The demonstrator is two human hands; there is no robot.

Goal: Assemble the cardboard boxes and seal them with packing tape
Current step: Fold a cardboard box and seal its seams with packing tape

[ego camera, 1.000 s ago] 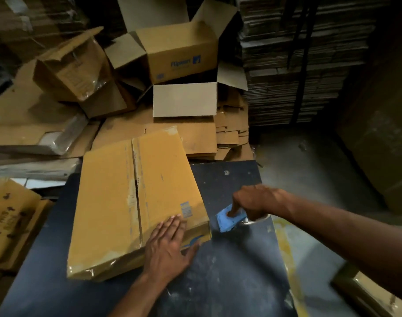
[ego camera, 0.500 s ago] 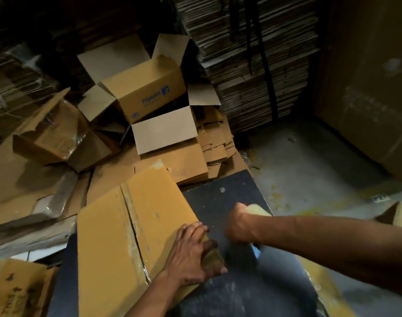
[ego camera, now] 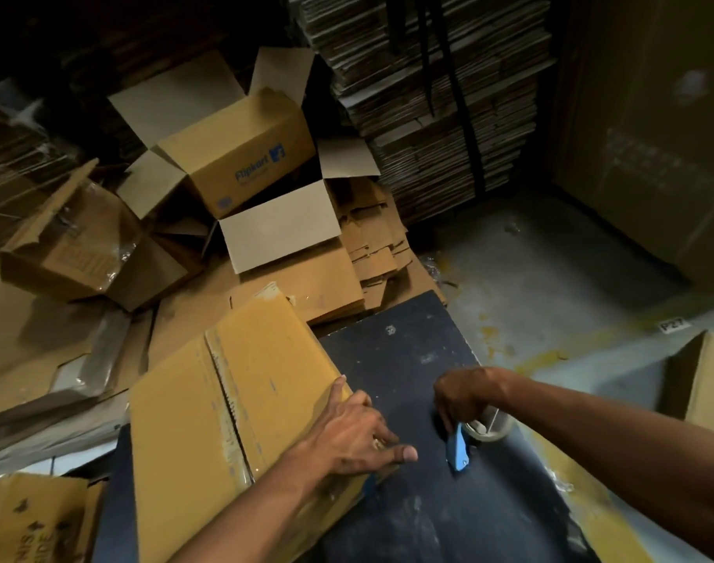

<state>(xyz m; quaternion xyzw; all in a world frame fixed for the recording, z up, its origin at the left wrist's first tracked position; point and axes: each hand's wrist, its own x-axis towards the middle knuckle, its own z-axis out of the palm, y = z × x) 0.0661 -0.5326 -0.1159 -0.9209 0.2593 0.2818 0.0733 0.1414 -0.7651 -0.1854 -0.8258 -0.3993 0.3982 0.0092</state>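
Sealed cardboard box (ego camera: 241, 400) — lying flat on dark table (ego camera: 388, 359), long axis near-left to far-right. Left hand (ego camera: 355, 432) spread over its near-right edge. Right hand (ego camera: 465, 394), well right — fingers curled around blue tape dispenser (ego camera: 461, 446), resting on table.

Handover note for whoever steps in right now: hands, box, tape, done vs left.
Left hand: flat on the near right corner of the box, fingers spread, no grip.
Right hand: grip on the blue tape dispenser, low over the dark table, clear of the box.
Done: flaps closed, tape along the centre seam.
Left: check the ends are sealed, then move to the next box.
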